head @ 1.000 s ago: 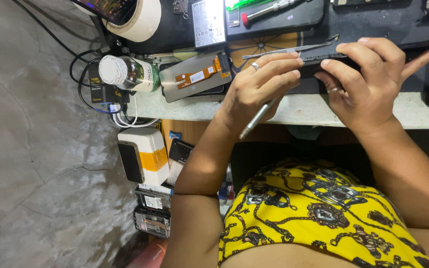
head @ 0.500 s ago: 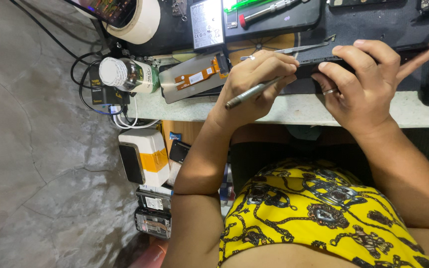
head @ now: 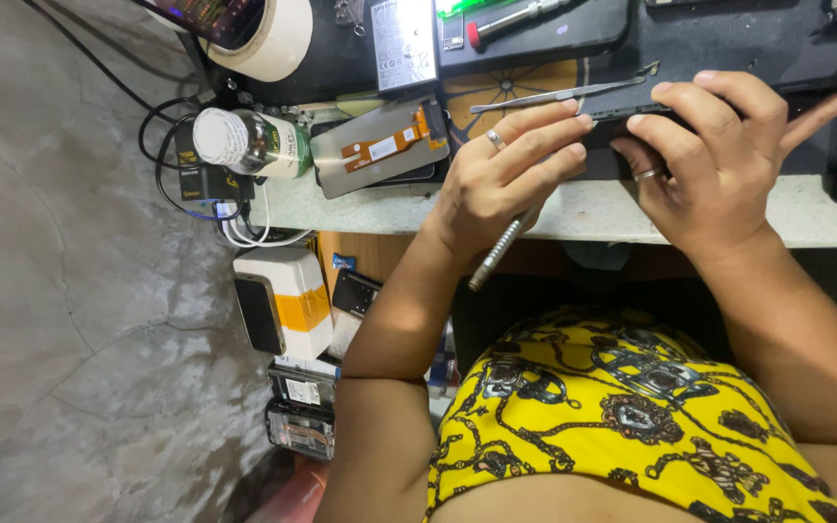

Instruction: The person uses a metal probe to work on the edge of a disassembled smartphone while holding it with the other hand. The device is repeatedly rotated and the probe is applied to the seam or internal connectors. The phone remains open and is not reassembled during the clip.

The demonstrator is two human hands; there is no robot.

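Gripping a dark phone (head: 632, 121) at the bench edge (head: 583, 208) with both hands: left hand (head: 496, 184) fingers pressed together along its near end, metal screwdriver (head: 498, 254) tucked under the palm; right hand (head: 719, 169) fingers curled over it. Tweezers (head: 564, 94) just beyond.

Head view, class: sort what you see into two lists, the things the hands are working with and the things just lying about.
In use:
left hand
right hand
dark phone, gripped by both hands
metal screwdriver, tucked in the left hand

Lying about:
tweezers
detached screen panel
tape roll
small bottle
red-tipped screwdriver
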